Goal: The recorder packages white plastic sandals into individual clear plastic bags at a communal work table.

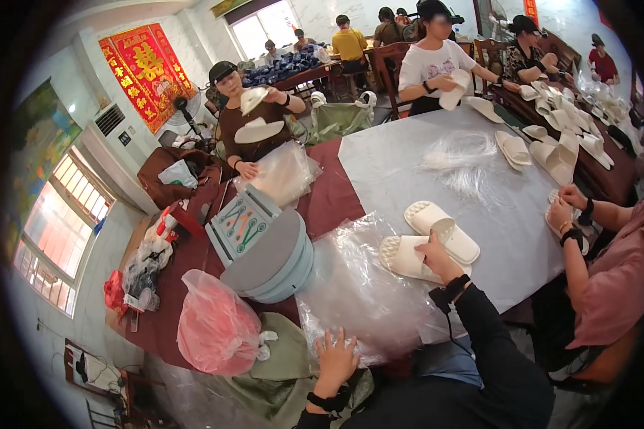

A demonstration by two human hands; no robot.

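Two cream slide slippers lie side by side on the grey table cover, right of centre. My right hand is closed on the nearer slipper at its strap, with the thumb on top; some fingers are hidden. Just beyond it, touching, is the farther slipper. My left hand has its fingers spread on the near edge of a stack of clear plastic bags. Nothing is gripped in that hand. The stack spreads between my two hands and reaches the slippers.
Left of the bags stand a grey-blue rounded box and a pink plastic bag. Loose clear film lies farther off. Co-workers around the table handle slippers; a slipper pile is at far right. A co-worker's hands work close by.
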